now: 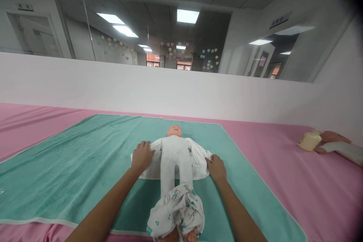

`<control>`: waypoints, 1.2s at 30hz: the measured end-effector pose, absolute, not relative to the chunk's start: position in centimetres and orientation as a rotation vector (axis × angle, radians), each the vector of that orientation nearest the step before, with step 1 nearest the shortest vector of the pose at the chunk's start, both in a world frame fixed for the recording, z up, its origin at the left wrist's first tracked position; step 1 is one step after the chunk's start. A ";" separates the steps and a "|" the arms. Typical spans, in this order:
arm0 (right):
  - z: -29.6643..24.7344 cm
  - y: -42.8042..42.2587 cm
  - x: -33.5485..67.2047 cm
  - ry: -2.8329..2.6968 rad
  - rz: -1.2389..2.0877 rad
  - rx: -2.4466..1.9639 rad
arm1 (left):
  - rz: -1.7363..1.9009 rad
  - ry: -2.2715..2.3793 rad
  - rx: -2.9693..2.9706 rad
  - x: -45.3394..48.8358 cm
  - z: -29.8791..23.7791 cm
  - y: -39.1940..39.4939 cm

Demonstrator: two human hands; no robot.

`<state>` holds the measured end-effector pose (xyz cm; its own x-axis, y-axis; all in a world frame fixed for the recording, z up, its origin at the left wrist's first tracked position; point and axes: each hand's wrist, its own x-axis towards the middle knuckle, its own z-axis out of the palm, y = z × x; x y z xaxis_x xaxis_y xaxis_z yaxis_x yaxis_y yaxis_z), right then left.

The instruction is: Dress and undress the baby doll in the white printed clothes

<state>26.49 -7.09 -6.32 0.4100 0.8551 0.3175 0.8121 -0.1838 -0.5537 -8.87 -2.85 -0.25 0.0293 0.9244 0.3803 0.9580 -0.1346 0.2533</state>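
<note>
A baby doll (176,151) with a white cloth body lies on its back, its head at the far end and its feet towards me. A white baby shirt (150,172) is spread out under its torso, with the sleeves out to both sides. My left hand (142,155) is closed on the sleeve at the left. My right hand (216,167) pinches the end of the sleeve at the right. White patterned baby pants (176,211) are bunched around the doll's lower legs, and its bare feet show at the bottom edge.
A green towel (70,166) lies under the doll on a pink sheet (283,162). On the right stands a pale yellow bottle (310,140), beside a partly seen skin-toned and white object (340,147). Behind runs a white wall (170,90) with a wide mirror (159,38) above.
</note>
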 end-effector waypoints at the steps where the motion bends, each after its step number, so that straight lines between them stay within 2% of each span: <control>1: -6.4 -7.1 26.5 -1.441 0.081 -2.019 | -0.724 -2.021 -2.239 -8.1 0.1 -2.3; 11: -6.4 -8.5 29.2 -1.185 0.211 -1.945 | -0.890 -2.204 -2.274 -9.0 1.2 0.9; 17: -6.1 -8.9 28.5 -1.323 -0.193 -1.921 | -0.762 -1.974 -2.519 -7.4 0.3 0.3; 20: -5.9 -9.3 28.0 -1.430 -0.221 -1.817 | -0.772 -2.080 -2.441 -7.5 0.4 1.9; 25: -6.1 -9.8 27.8 -1.445 -0.057 -1.709 | -0.837 -2.293 -2.237 -9.8 0.5 3.6; 29: -5.9 -9.6 27.5 -1.332 0.189 -1.612 | -0.907 -2.154 -2.180 -10.3 -0.5 0.5; 33: -4.9 -10.1 25.3 -1.291 0.670 -1.386 | -1.123 -1.739 -2.585 -8.5 -1.8 -5.0; 36: -4.1 -11.4 22.7 -1.426 1.083 -1.195 | -1.208 -1.883 -2.942 -7.2 -1.3 -8.9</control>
<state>22.67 -11.37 -4.15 -0.0723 0.9901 0.1207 0.1499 0.1304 -0.9801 -7.16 -8.93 -1.33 0.3222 0.9224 0.2132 0.5783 -0.3701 0.7270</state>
